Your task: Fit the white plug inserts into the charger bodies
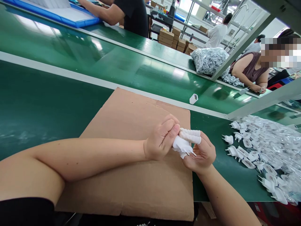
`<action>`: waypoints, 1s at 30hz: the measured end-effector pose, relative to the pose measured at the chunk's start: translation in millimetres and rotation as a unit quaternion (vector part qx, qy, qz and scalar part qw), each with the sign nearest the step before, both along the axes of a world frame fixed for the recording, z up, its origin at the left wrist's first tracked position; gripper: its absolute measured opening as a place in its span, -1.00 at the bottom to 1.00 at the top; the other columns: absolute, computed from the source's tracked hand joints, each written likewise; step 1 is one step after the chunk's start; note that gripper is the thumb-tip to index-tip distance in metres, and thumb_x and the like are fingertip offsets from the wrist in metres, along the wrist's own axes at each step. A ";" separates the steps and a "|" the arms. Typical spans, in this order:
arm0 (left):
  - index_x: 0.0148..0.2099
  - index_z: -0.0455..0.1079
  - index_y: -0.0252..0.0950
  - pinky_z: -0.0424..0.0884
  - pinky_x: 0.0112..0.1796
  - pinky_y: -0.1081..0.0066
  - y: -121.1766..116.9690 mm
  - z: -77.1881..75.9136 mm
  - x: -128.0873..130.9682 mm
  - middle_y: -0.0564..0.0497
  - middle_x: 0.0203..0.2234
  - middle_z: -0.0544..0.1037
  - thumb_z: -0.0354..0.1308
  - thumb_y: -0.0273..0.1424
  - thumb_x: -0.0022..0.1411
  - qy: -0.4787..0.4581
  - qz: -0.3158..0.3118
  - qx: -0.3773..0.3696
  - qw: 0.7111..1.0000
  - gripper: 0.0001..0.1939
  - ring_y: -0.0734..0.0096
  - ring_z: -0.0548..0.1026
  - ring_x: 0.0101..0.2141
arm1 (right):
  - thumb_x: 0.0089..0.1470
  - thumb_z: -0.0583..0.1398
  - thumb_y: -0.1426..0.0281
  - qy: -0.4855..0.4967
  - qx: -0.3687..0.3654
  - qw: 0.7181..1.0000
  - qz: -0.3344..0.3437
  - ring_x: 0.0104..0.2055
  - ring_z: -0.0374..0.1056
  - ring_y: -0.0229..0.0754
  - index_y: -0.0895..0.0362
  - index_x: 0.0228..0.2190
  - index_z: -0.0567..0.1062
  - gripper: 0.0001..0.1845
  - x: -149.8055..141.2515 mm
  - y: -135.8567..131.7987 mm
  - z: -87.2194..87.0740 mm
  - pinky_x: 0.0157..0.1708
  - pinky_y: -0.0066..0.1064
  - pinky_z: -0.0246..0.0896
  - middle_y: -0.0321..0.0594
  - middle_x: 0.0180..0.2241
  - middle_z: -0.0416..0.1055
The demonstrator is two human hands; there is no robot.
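Both hands meet over a brown cardboard sheet (141, 185) on the green bench. Between them is a white two-pin plug adapter (181, 145), its metal pins pointing down and to the right. My left hand (163, 136) is closed around the adapter's upper end, thumb pressed along it. White finger cots cover some fingertips of my right hand (203, 153), which grips the adapter from the other side. Part of the adapter is hidden by the fingers.
Many loose white plug pieces (249, 163) lie at right beside a clear plastic bag (287, 141). A white charger block (193, 99) rests on the green conveyor (141, 73). Beyond stand a filled bag (209, 61), a blue tray (82, 23) and co-workers. A metal post (263, 100) rises at right.
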State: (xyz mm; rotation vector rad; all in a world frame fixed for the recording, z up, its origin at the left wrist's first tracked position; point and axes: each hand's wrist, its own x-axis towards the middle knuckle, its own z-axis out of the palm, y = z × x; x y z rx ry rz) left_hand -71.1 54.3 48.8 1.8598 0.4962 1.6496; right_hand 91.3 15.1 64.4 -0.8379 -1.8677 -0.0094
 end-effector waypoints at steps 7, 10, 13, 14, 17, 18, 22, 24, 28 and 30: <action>-0.29 0.24 -0.25 0.40 -0.30 0.36 -0.8 0.6 -0.7 -0.01 -0.34 0.40 -0.11 -0.42 0.57 0.003 0.000 -0.006 1.000 -0.71 0.42 0.40 -0.31 | -0.07 0.26 0.59 0.001 -0.007 1.000 0.000 -0.18 0.62 -0.03 -0.01 -0.04 0.60 -0.48 0.5 -0.3 -1.6 -0.27 -0.26 0.61 -0.15 -0.11 0.65; -0.30 0.24 -0.25 0.41 -0.30 0.34 -0.5 0.4 0.1 -0.01 -0.36 0.40 -0.11 -0.43 0.56 -0.001 -0.002 -0.007 1.000 -0.70 0.40 0.40 -0.31 | -0.04 0.29 0.57 0.001 -0.013 1.000 0.005 -0.19 0.62 -0.03 -0.01 -0.04 0.61 -0.51 1.3 0.6 -1.7 -0.28 -0.25 0.61 -0.14 -0.11 0.65; -0.31 0.23 -0.25 0.40 -0.29 0.35 -0.2 0.0 0.4 0.00 -0.38 0.39 -0.10 -0.44 0.56 -0.001 -0.007 -0.009 1.000 -0.70 0.40 0.39 -0.31 | -0.02 0.32 0.54 -0.002 -0.015 1.000 0.009 -0.21 0.61 -0.02 0.00 -0.05 0.60 -0.55 2.0 1.1 -0.6 -0.31 -0.25 0.60 -0.12 -0.14 0.65; -0.32 0.22 -0.25 0.40 -0.29 0.35 -0.3 -0.1 0.3 0.00 -0.38 0.38 -0.10 -0.44 0.55 -0.001 -0.009 -0.011 1.000 -0.70 0.41 0.39 -0.32 | 0.00 0.33 0.53 -0.004 -0.016 1.000 0.009 -0.22 0.61 -0.02 0.01 -0.06 0.60 -0.56 2.1 0.9 0.0 -0.32 -0.25 0.60 -0.11 -0.15 0.65; -0.32 0.22 -0.25 0.39 -0.28 0.37 -1.1 -0.5 0.2 0.01 -0.38 0.38 -0.09 -0.44 0.56 -0.002 -0.015 -0.023 1.000 -0.70 0.43 0.38 -0.32 | 0.03 0.34 0.50 -0.013 -0.019 1.000 0.014 -0.23 0.60 -0.03 0.01 -0.05 0.60 -0.59 2.9 0.3 1.0 -0.34 -0.25 0.58 -0.10 -0.15 0.65; -0.32 0.22 -0.25 0.39 -0.28 0.38 -1.2 -1.1 0.5 0.01 -0.38 0.38 -0.09 -0.43 0.56 -0.004 -0.017 -0.027 0.999 -0.69 0.43 0.38 -0.32 | 0.03 0.35 0.49 -0.012 -0.023 0.999 0.018 -0.22 0.60 -0.03 0.02 -0.05 0.60 -0.59 3.9 0.8 0.6 -0.33 -0.25 0.58 -0.10 -0.15 0.64; -0.30 0.26 -0.26 0.40 -0.22 0.35 4.1 -8.3 3.6 0.01 -0.38 0.39 -0.11 -0.34 0.59 0.008 -0.016 -0.085 0.996 -0.66 0.42 0.39 -0.32 | 0.01 0.42 0.45 0.030 -0.093 0.994 0.038 -0.20 0.56 -0.07 0.04 -0.07 0.60 -0.60 14.1 12.9 -6.8 -0.24 -0.26 0.55 -0.14 -0.17 0.62; -0.26 0.33 -0.27 0.41 -0.16 0.31 11.3 -15.1 5.2 -0.03 -0.33 0.44 -0.13 -0.25 0.59 0.030 -0.025 -0.125 0.991 -0.63 0.38 0.42 -0.26 | 0.04 0.43 0.41 0.069 -0.163 0.983 0.043 -0.20 0.54 -0.11 0.05 -0.09 0.61 -0.65 22.5 24.4 -12.7 -0.25 -0.29 0.54 -0.17 -0.19 0.60; -0.02 0.43 -0.26 0.45 -0.14 0.27 28.5 -27.6 4.0 -0.12 -0.12 0.53 0.11 -0.09 0.46 0.111 -0.073 -0.182 0.974 -0.66 0.28 0.48 -0.15 | 0.02 0.44 0.30 0.122 -0.283 0.951 0.034 -0.14 0.53 -0.10 0.09 -0.16 0.63 -0.69 37.3 43.1 -22.9 -0.29 -0.34 0.53 -0.12 -0.13 0.54; 0.06 0.43 -0.25 0.47 -0.18 0.28 34.1 -29.9 1.7 -0.12 -0.09 0.55 0.26 -0.07 0.33 0.158 -0.091 -0.224 0.957 -0.58 0.30 0.51 -0.20 | -0.05 0.47 0.26 0.145 -0.357 0.921 0.056 -0.11 0.54 -0.08 0.10 -0.09 0.61 -0.54 41.6 46.6 -26.9 -0.20 -0.30 0.55 -0.09 -0.10 0.53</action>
